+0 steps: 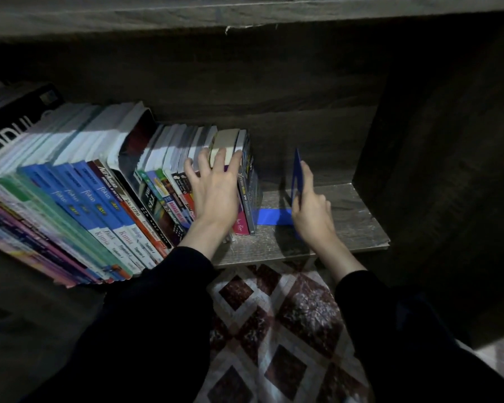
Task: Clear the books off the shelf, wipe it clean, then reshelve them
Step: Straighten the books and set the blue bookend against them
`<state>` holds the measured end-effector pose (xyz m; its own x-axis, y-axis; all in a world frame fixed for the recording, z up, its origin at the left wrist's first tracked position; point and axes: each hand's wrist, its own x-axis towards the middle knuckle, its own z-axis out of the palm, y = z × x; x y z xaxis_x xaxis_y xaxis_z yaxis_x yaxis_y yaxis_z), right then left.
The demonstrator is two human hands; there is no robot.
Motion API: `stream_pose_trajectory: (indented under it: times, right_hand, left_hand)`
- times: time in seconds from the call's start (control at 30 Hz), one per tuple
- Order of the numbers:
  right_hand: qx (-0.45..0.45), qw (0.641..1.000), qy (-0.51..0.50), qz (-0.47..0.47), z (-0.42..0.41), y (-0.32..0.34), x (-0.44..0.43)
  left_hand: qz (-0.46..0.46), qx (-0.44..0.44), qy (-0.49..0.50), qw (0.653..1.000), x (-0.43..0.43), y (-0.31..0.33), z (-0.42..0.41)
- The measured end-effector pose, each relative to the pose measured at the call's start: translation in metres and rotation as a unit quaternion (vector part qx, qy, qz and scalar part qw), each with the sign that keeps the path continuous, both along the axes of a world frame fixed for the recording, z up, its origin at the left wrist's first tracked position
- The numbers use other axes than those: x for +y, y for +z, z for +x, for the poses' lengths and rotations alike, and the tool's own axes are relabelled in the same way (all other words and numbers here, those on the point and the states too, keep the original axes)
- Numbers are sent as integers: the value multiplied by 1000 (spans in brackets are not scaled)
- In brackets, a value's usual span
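Both busy: left hand (216, 190) flat on upright paperback books (99, 181), right hand (312, 207) pinching, I think, a blue L-shaped bookend (297, 171).

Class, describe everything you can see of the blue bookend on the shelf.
The blue bookend is a thin, L-shaped sheet, perhaps metal. Its upright plate stands nearly vertical; its flat foot lies on the wooden shelf, pointing toward the row of books. The right hand grips the plate. A gap separates plate and books.
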<state>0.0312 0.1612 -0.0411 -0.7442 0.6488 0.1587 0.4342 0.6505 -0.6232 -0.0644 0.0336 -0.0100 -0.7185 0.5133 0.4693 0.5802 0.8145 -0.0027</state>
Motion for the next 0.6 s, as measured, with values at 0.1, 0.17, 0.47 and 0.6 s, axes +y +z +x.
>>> stream_pose_trajectory:
  times: [0.1,0.17,0.47,0.6]
  right_hand:
    - [5,1000,3,-4,-8,0,-7]
    - [13,1000,-2,-12,-10,-2,-5]
    - [92,994,43,-41,-33,-17,-3]
    - [92,994,55,-29,-40,-15,-9]
  left_hand:
    - [10,7,-12,1000,-1,2,-5]
    - [21,-3,-21,1000,-2,3,-7]
    - [48,-11,-40,998,-8,9,-8]
    - [68,17,-52,996,-7,4,-11]
